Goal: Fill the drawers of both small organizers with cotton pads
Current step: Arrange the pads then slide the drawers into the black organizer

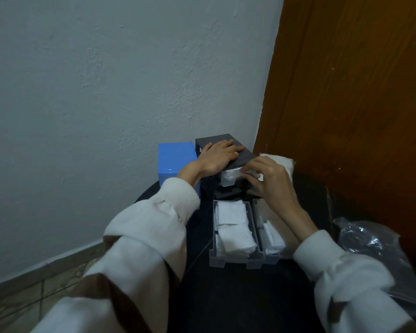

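My left hand (217,156) lies flat, fingers straight, on the grey organizer (226,150). My right hand (267,179) pinches a small drawer (231,176) at its front; its long axis points toward me.

Glossy plastic blue organizer (175,159), fluffy cotton pads (233,224)

A dark grey organizer (235,152) stands beside a blue organizer (174,162), with two grey drawers (233,260) of white cotton pads (233,224) lying pulled out in front.
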